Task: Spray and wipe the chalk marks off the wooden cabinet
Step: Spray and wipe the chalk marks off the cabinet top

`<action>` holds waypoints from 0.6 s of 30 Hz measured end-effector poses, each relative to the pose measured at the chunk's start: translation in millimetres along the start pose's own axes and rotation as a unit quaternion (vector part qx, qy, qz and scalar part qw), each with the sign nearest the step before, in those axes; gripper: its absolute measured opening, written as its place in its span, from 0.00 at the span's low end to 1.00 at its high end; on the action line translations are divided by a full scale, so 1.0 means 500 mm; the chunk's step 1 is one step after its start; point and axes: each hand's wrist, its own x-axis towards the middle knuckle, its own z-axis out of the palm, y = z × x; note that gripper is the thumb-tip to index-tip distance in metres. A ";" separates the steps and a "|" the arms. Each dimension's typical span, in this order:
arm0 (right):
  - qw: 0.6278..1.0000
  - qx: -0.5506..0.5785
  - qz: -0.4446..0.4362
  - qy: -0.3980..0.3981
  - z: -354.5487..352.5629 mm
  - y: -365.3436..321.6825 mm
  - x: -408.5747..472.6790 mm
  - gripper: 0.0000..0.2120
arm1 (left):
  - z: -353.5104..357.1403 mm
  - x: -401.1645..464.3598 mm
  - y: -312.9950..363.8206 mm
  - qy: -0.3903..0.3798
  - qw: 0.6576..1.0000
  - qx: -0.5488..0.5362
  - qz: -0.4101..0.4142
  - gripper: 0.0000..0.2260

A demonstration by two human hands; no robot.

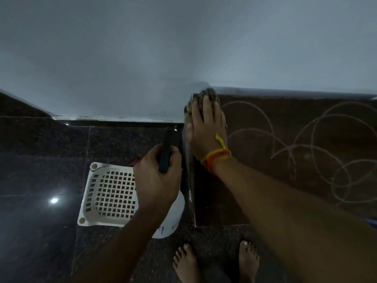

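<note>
While two bare feet [216, 260] stand at the bottom of the frame, the left hand [158, 176] grips a dark spray bottle handle [165, 152] over a white plastic basket [110, 193] on the dark floor. Further up, the right hand [208, 127] presses flat, fingers straight, on a grey-green rag [204, 97] at the brown wooden cabinet's [265, 129] upper left corner. Looping white chalk marks [318, 152] fill the right side, so most wiping looks left to do. Blue writing on a white thing below the basket is too small to read.
</note>
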 end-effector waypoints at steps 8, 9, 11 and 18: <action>0.999 -0.016 -0.024 -0.028 -0.014 0.002 -0.095 0.27 | -0.002 -0.017 0.000 -0.013 1.000 0.012 -0.006 0.15; 0.999 -0.017 -0.030 -0.030 -0.015 0.003 -0.116 0.28 | -0.002 -0.015 0.002 -0.012 1.000 0.012 -0.007 0.15; 0.999 -0.010 -0.033 -0.029 -0.010 0.007 -0.106 0.27 | 0.001 -0.015 0.005 -0.010 1.000 0.013 -0.008 0.15; 1.000 0.004 -0.011 -0.009 -0.005 0.009 0.028 0.27 | 0.016 -0.031 0.013 -0.005 1.000 0.003 -0.024 0.13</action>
